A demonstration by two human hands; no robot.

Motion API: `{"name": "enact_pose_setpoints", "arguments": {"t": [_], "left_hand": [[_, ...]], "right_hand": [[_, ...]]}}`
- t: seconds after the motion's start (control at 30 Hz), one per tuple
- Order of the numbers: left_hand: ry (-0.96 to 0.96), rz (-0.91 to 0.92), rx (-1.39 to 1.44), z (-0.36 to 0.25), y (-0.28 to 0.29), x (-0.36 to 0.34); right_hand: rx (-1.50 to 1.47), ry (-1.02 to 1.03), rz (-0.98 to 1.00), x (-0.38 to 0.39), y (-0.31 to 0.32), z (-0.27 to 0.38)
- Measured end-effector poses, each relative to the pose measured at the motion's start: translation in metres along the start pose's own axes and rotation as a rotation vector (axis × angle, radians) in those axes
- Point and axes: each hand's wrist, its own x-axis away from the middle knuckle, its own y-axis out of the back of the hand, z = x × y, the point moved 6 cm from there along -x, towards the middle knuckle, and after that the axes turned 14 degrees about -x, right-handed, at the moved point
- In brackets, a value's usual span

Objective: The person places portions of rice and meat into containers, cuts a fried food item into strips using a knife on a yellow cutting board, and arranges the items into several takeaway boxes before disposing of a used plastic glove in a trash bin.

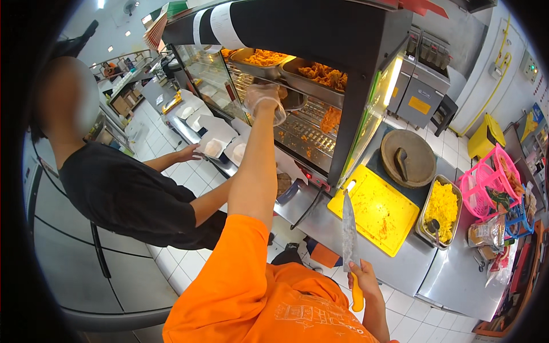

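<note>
The bare right hand's fingers are curled round the bright yellow handle of a long, broad steel knife, pinching where handle meets blade; its tip overlaps the corner of a yellow rectangular cutting board, contact uncertain. The left hand, in a loose clear plastic glove, reaches into a black-framed, glass-sided food cabinet, near orange-brown fried pieces in a steel tray; whether its fingers are spread or pinching cannot be told. The knife looks stiff and blade-heavy, best held by the handle, well clear of the edge; the fried pieces are probably light, crumbly and greasy, better cupped from beneath than squeezed. Beyond the board, on the steel bench, sits a round brown stone mortar. On the left, a co-worker's hand is beside open white paper boxes.
</note>
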Motion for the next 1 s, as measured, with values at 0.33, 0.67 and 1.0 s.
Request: {"name": "enact_pose_setpoints", "arguments": {"t": [0.33, 0.67, 1.0], "left_hand": [[-0.044, 0.638, 0.727, 0.095, 0.043, 0.057], [-0.452, 1.313, 0.188, -0.007, -0.127, 0.386], [-1.198, 0.81, -0.226, -0.082, -0.179, 0.434]], "right_hand": [[-0.093, 0.037, -0.07, 0.017, 0.029, 0.012], [-0.154, 0.21, -0.438, 0.015, 0.085, 0.006], [-0.273, 0.309, -0.689, 0.016, 0.078, -0.004]]}}
